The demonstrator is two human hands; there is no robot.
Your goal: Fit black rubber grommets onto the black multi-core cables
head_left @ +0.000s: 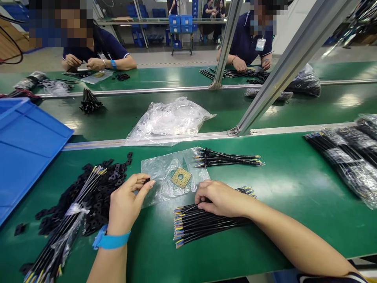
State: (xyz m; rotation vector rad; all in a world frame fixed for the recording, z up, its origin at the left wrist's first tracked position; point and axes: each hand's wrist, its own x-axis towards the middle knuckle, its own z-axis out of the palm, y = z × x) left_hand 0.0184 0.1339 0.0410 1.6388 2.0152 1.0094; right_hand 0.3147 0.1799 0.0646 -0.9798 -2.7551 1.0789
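My left hand point(125, 202), with a blue band on the wrist, pinches a small black plastic piece point(147, 181) between thumb and fingertips, mostly covered by the fingers. My right hand point(222, 198) rests at the top edge of a row of black cables point(206, 228) with coloured wire ends, its fingers curled down on a cable there. Between the hands lies a clear plastic bag point(154, 190) with a tan speckled square plate point(181, 178) that has a round hole. Behind my right hand is a smaller group of black cables point(232, 159) with black pieces near their left ends.
A pile of black plastic pieces point(110, 182) and a tied cable bundle point(75, 212) lie left, beside a blue bin point(26, 141). Wrapped cable bundles point(344, 157) lie right. A metal post point(282, 74) slants up behind a bag point(171, 120). Two co-workers sit opposite.
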